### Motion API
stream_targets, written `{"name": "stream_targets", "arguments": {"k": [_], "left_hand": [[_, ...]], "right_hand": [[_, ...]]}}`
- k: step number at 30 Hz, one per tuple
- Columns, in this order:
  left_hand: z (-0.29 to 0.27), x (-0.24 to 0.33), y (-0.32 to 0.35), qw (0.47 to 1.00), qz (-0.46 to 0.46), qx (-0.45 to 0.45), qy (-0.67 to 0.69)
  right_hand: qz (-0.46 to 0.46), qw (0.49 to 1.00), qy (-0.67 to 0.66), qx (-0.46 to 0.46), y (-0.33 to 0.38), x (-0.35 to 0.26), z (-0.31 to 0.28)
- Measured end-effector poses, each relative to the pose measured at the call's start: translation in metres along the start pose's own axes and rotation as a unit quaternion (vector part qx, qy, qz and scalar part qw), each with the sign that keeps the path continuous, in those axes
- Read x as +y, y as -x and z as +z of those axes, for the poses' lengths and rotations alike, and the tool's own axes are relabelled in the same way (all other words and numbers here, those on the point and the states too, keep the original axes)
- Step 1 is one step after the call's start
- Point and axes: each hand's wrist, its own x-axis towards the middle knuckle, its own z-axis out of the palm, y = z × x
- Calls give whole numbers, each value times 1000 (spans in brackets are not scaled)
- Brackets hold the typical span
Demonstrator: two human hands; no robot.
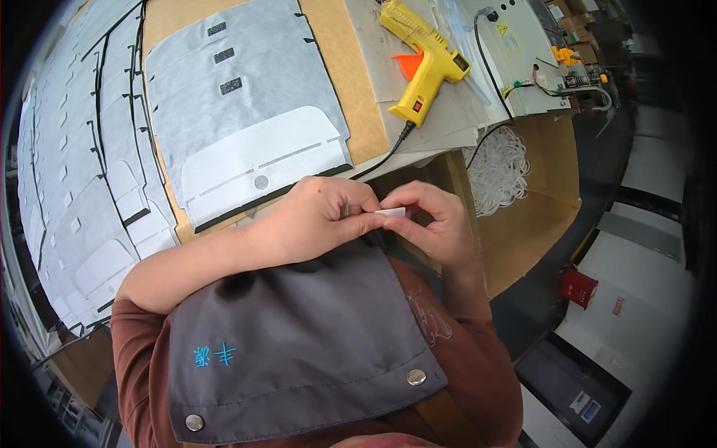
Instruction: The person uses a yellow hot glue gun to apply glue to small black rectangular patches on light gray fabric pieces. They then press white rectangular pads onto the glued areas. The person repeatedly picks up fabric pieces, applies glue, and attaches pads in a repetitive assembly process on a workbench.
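Observation:
Close in front of my apron, both hands meet at a small white piece (pixel 391 212), too small to name more exactly. My left hand (pixel 317 216) pinches one end of it between thumb and fingers. On the other end, the thumb and forefinger of my right hand (pixel 435 222) are closed. Just beyond my left hand lies a grey-white fabric panel (pixel 269 97) with a white pocket-shaped flap along its near edge and dark patches in a column. A yellow glue gun (pixel 424 63) with an orange trigger rests on the table beyond my right hand.
More fabric panels (pixel 67 149) with black edging spread over the left side. An open cardboard box (pixel 534 224) at the right holds a heap of white loops (pixel 497 168). The glue gun's black cord (pixel 385 158) hangs over the table edge. A metal machine housing (pixel 515 52) stands far right.

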Motion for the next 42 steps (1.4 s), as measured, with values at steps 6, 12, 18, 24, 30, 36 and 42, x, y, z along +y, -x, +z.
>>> {"name": "stream_targets", "arguments": {"k": [6,12,18,24,30,36,42], "left_hand": [[-5,-6,2,999,32,22,-9],[-28,-22,13,967,108,60,-222],[-96,-36,46,861,164,239,-418],[-153,-81,57,751,167,338,-542],[-158,-90,56,746,176,350,-539],[-157,-91,51,749,149,371,-528],[-157,-92,51,761,102,347,-539]], "right_hand": [[106,992,-71,7,1,-1,6],[110,992,-54,38,-19,-8,13],[28,991,118,61,-75,-25,30],[39,996,77,26,-153,-27,93],[62,996,65,3,-201,-12,132],[77,992,101,16,-207,-4,137],[68,992,102,17,-210,2,136]]}}
